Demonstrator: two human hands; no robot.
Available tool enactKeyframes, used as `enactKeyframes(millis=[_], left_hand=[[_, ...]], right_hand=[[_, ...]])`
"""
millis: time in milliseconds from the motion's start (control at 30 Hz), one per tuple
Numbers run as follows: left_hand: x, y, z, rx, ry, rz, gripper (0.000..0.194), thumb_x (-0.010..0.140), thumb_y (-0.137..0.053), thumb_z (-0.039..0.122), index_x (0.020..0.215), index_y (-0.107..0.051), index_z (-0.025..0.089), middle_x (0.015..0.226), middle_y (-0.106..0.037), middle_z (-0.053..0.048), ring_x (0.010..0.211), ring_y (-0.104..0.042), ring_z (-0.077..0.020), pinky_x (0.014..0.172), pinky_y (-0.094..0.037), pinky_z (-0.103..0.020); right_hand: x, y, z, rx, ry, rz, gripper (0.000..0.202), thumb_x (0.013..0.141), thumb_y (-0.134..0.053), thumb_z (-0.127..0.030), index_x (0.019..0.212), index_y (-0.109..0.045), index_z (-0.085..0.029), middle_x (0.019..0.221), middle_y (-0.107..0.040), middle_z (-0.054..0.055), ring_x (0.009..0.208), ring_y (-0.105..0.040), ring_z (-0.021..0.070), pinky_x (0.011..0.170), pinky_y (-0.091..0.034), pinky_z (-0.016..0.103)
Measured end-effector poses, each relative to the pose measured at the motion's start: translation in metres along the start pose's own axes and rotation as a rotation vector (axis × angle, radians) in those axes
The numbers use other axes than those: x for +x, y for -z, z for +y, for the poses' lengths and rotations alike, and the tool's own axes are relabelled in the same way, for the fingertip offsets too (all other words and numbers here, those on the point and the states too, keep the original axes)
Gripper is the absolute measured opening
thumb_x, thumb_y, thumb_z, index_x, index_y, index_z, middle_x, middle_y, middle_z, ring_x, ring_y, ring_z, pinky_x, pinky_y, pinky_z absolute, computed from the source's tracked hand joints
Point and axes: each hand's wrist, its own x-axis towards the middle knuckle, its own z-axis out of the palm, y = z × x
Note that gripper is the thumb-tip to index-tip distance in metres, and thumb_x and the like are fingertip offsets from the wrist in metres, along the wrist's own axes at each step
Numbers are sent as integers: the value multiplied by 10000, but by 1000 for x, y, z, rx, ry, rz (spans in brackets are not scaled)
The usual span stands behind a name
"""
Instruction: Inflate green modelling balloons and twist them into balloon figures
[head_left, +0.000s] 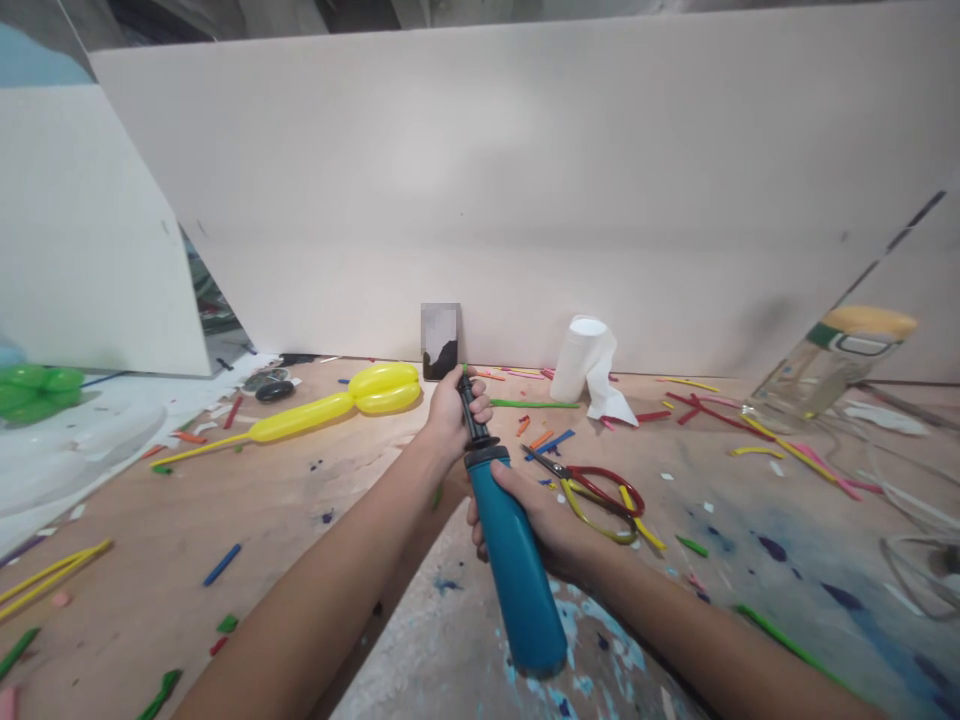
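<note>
A teal balloon pump (517,570) slants across the middle, its black narrow end pointing away from me. My left hand (450,412) is closed round that black end, where a speck of green shows at the tip. My right hand (536,515) wraps the upper part of the teal barrel. Beyond the left hand lies a yellow balloon (304,415), partly inflated and twisted into segments. A thin green uninflated balloon (536,404) lies right of my left hand; whether it joins the nozzle I cannot tell. Red-handled scissors (604,490) rest beside my right hand.
A phone (440,345) leans on the white board (525,200) behind the table. A white paper roll (581,360) and a clear container with a yellow lid (832,360) stand at right. Several balloon scraps lie scattered. Green inflated balloons (41,390) sit at far left.
</note>
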Motion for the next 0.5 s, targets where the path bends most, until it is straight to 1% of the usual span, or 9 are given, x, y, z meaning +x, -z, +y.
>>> enactKeyframes(millis=[100,167,267,333,433,500], left_hand=[[-1,1,0,-15,-8,-11,165,890,-453,286,768,-439,176,530,-366,68,313,-284,-34,300,-210,-151],[-1,2,-1,-14,-19,2,157,894,-461,290,785,-442,178,534,-370,69,313,-285,-33,299,-206,-151],[-1,4,-4,-3,-24,35,177,917,-420,293,781,-432,180,524,-367,70,309,-280,-34,298,-199,-149],[-2,5,-5,-1,-19,44,200,928,-395,295,765,-420,182,517,-365,70,308,-276,-35,297,-200,-148],[-5,5,-4,-2,-9,64,198,919,-413,292,754,-419,183,517,-366,71,312,-280,-39,299,-210,-150],[-8,2,-2,6,12,94,202,912,-429,303,751,-421,181,539,-402,60,328,-321,-45,311,-248,-152]], right_hand=[[0,0,1,1,10,19,387,855,-522,-531,908,-541,-148,701,-650,55,590,-630,162,587,-512,294],[-1,-2,2,5,32,42,368,853,-535,-512,925,-543,-151,706,-645,48,588,-629,160,586,-515,297],[-5,-9,1,-7,51,116,330,858,-541,-474,942,-548,-155,697,-640,42,574,-624,154,576,-513,287],[-7,-14,-1,-27,35,151,320,873,-518,-464,929,-555,-151,683,-645,51,569,-626,153,573,-510,277],[-9,-19,-4,-40,-9,144,372,898,-451,-483,875,-569,-131,651,-644,73,549,-625,154,560,-503,267],[-8,-18,-4,-42,-38,120,441,895,-425,-525,849,-580,-115,626,-637,83,519,-612,153,536,-494,265]])
